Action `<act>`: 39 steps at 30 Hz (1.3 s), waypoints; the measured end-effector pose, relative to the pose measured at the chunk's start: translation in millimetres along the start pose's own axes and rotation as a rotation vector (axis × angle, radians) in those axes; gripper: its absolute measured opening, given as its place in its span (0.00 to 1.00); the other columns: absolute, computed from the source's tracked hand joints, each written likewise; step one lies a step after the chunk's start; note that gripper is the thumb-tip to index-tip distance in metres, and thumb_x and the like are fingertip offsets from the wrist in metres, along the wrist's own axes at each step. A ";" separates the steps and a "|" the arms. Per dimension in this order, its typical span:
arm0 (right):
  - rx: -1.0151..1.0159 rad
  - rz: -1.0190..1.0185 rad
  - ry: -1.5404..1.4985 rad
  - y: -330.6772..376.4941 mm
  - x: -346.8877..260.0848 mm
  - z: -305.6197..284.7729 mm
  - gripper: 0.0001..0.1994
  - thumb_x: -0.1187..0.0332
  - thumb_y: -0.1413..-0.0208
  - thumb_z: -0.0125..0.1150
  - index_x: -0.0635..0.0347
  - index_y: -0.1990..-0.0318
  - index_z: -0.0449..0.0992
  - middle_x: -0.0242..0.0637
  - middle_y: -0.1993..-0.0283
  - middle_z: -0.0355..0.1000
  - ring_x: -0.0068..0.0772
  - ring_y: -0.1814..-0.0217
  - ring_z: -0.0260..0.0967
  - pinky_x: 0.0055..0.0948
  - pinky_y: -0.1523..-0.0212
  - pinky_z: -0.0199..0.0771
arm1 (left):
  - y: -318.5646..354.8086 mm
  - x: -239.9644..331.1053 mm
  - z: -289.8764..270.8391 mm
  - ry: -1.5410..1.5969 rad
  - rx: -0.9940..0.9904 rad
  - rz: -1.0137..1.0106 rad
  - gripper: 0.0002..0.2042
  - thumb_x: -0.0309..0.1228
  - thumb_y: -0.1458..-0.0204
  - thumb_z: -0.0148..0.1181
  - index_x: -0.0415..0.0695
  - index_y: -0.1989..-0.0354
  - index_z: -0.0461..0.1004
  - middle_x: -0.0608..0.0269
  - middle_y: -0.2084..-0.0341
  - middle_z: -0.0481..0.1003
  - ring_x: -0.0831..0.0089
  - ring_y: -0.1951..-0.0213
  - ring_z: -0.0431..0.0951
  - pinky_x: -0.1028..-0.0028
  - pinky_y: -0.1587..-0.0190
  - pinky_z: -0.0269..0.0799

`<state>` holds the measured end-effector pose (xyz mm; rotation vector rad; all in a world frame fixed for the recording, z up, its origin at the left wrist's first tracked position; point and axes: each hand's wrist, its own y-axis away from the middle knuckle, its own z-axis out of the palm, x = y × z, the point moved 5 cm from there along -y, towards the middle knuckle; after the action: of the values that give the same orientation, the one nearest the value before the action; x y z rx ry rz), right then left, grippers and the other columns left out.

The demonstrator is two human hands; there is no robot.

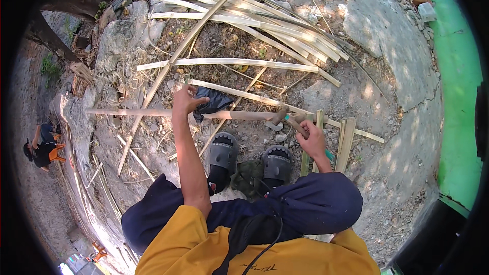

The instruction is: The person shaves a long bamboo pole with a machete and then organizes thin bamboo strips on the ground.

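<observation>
My left hand [186,100] is raised with thumb and fingers apart, holding nothing. Just beyond its fingertips is the left end of a pale split bamboo strip [232,90], which slants down to the right. A dark crumpled piece of plastic or cloth [214,100] lies beside that hand. In front of my right knee, my right hand [311,140] is closed around the handle of a hammer [296,125] with teal parts; its rusty brown head points away to the left. Under the head runs the right end of a long wooden pole [239,115].
Several bamboo strips [285,30] are heaped on the far ground. Short upright slats [346,142] stand right of my right hand. My sandals [223,153] are below the pole. A green wall [456,71] borders the right; a seated person [45,145] is far left.
</observation>
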<state>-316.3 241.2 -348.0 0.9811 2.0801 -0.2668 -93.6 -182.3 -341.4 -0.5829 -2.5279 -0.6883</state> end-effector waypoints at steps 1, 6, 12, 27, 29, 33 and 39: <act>-0.067 -0.028 -0.027 -5.5 -9.5 14.2 0.13 0.69 0.54 0.64 0.58 0.60 0.73 0.44 0.69 0.76 0.49 0.65 0.77 0.41 0.63 0.76 | 0.2 9.1 3.1 -0.130 -0.041 -0.065 0.33 0.41 0.72 0.83 0.40 0.57 0.76 0.48 0.62 0.81 0.54 0.58 0.82 0.63 0.53 0.77; -0.343 -0.178 -0.012 -23.3 -51.2 100.7 0.13 0.66 0.55 0.66 0.57 0.61 0.73 0.45 0.66 0.77 0.53 0.61 0.77 0.48 0.59 0.76 | 4.5 -38.0 9.1 -0.251 -0.122 -0.033 0.27 0.32 0.69 0.76 0.38 0.55 0.75 0.46 0.60 0.80 0.57 0.57 0.82 0.64 0.56 0.78; -0.456 -0.343 0.125 -33.2 -44.8 122.8 0.13 0.65 0.55 0.67 0.56 0.61 0.76 0.44 0.63 0.77 0.52 0.59 0.76 0.48 0.57 0.76 | 12.5 29.7 0.4 0.399 -0.032 -0.089 0.16 0.25 0.59 0.65 0.32 0.60 0.78 0.58 0.80 0.78 0.74 0.80 0.77 0.74 0.76 0.74; -0.177 -0.291 -0.405 -119.9 -129.0 101.5 0.17 0.71 0.46 0.63 0.62 0.48 0.78 0.43 0.56 0.78 0.36 0.57 0.78 0.30 0.59 0.79 | 37.5 85.4 73.0 1.102 -0.421 0.029 0.16 0.37 0.34 0.52 0.41 0.44 0.72 0.64 0.64 0.78 0.78 0.62 0.78 0.74 0.56 0.76; -0.246 -0.192 -0.443 -123.2 -119.4 104.8 0.17 0.73 0.47 0.63 0.62 0.48 0.78 0.43 0.57 0.78 0.34 0.59 0.78 0.29 0.58 0.78 | 42.1 84.3 70.7 1.177 -0.357 0.112 0.16 0.35 0.34 0.54 0.40 0.43 0.71 0.63 0.65 0.77 0.76 0.61 0.78 0.71 0.51 0.77; -0.386 -0.142 -0.512 -127.1 -127.7 105.0 0.19 0.80 0.54 0.56 0.66 0.52 0.78 0.40 0.56 0.78 0.27 0.53 0.76 0.28 0.54 0.76 | 53.8 78.1 71.7 1.025 -0.290 0.260 0.19 0.19 0.45 0.65 0.40 0.44 0.73 0.71 0.68 0.76 0.84 0.63 0.76 0.79 0.55 0.73; -0.239 -0.338 -0.299 -137.2 -132.3 103.2 0.12 0.79 0.50 0.60 0.67 0.56 0.79 0.37 0.62 0.79 0.25 0.59 0.76 0.29 0.56 0.75 | 52.6 68.7 74.0 0.995 -0.143 0.290 0.18 0.19 0.46 0.66 0.40 0.46 0.75 0.76 0.71 0.75 0.87 0.66 0.74 0.83 0.60 0.71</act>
<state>-305.9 25.0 -336.3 0.4162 1.9362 -0.3072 -145.7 -81.1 -343.6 -0.4696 -1.4537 -0.7899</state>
